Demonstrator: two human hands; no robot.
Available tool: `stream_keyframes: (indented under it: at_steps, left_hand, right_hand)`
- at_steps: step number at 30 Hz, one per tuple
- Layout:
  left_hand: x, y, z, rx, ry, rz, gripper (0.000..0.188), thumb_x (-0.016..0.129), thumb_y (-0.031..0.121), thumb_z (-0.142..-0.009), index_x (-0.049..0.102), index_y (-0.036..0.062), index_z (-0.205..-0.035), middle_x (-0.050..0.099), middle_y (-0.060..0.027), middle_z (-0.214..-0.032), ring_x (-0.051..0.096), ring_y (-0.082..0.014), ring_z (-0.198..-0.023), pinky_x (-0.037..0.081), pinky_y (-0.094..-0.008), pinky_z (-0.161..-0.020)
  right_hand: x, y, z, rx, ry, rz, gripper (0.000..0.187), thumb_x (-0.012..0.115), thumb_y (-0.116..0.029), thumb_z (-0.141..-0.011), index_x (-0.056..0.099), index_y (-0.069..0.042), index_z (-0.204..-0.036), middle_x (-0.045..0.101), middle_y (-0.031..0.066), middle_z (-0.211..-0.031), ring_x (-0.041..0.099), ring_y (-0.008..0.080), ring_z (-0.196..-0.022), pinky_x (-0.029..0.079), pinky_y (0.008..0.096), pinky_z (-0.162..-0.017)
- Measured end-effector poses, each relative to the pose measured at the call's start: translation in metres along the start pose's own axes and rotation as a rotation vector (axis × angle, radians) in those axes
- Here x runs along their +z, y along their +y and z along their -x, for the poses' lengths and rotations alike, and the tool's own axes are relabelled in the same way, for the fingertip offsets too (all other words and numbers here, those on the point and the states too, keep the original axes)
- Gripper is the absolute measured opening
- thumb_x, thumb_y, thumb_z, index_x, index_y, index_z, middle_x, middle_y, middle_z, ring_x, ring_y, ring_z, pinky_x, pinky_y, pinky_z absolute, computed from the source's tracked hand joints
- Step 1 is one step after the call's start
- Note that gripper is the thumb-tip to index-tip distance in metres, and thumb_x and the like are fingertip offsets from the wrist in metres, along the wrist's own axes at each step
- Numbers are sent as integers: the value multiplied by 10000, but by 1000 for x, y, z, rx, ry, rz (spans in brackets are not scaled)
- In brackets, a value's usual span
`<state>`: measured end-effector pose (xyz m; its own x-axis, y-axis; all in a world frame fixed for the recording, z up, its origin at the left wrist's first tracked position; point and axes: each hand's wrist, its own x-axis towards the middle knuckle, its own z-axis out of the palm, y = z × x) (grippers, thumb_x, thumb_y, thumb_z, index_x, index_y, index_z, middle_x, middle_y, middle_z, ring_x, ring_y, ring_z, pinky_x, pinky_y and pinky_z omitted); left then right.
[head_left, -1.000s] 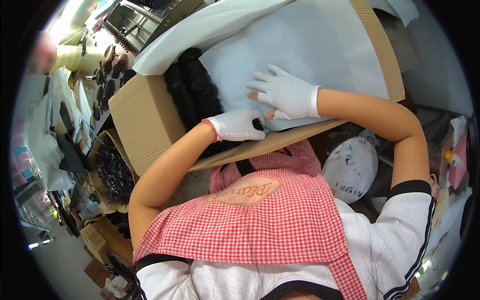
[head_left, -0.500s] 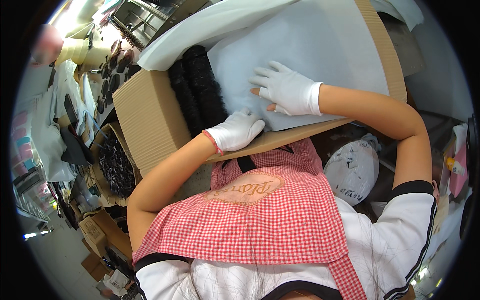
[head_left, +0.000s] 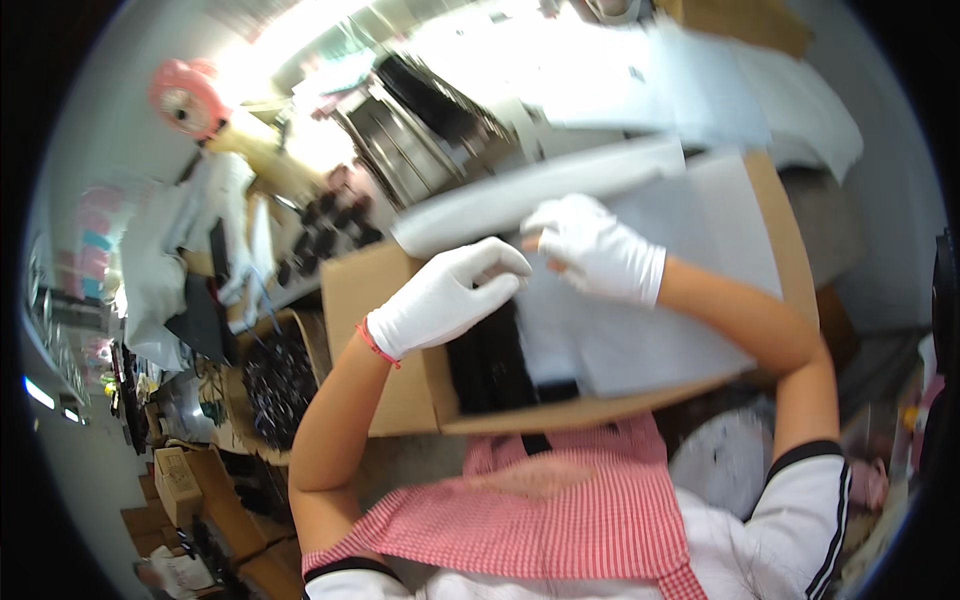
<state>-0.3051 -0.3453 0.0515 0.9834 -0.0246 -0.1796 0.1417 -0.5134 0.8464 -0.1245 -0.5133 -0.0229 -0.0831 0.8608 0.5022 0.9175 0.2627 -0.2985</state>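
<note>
My left hand [head_left: 450,295], in a white glove with a red band at the wrist, hovers over the left part of a cardboard box [head_left: 375,300]. Its fingers are curved, the thumb apart, with nothing seen between them. My right hand [head_left: 595,250], in a white glove with bare fingertips, is lifted above the grey-white sheet [head_left: 640,340] inside the box. Its fingers are loosely bent and somewhat blurred; no held thing shows. Black fluffy rolls [head_left: 490,365] lie in the box beside the sheet, partly under my left hand. A white liner flap [head_left: 480,210] lies along the box's far edge.
An open carton of black stuff [head_left: 280,385] stands left of the box. Dark oval pieces [head_left: 335,225] lie on the table behind, near a metal rack [head_left: 400,150] and a pink fan [head_left: 187,100]. At the right, a white plastic-wrapped bundle [head_left: 725,455] sits below the box.
Both hands have come up off the box's contents and nearer each other; the left left the near rim, the right the sheet. The view has tilted up, showing more of the table behind.
</note>
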Motion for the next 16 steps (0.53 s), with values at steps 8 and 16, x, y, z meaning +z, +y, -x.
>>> stream_keyframes:
  at_steps: [8,16]
  left_hand:
    - [-98,-65,-116,-308,739,-476,894,793,402,-765,406,-101,-1394,481,-316,-1363,500,-421,-1274,402,-416,-1098]
    - [-119,-72,-154,-478,464,-402,984,797,514,-725,417,-102,-1390,599,-342,-1232,594,-383,-1203,466,-365,-1037]
  right_hand:
    - [79,28,-139,115,-25,111,279,671,-317,-856,702,-55,-947,694,136,-983,637,328,-1003,454,436,-950]
    - [112,48,-170,284,-296,212,288,560,-348,-926,742,-131,-977,738,73,-976,663,301,-1004,438,456,-983]
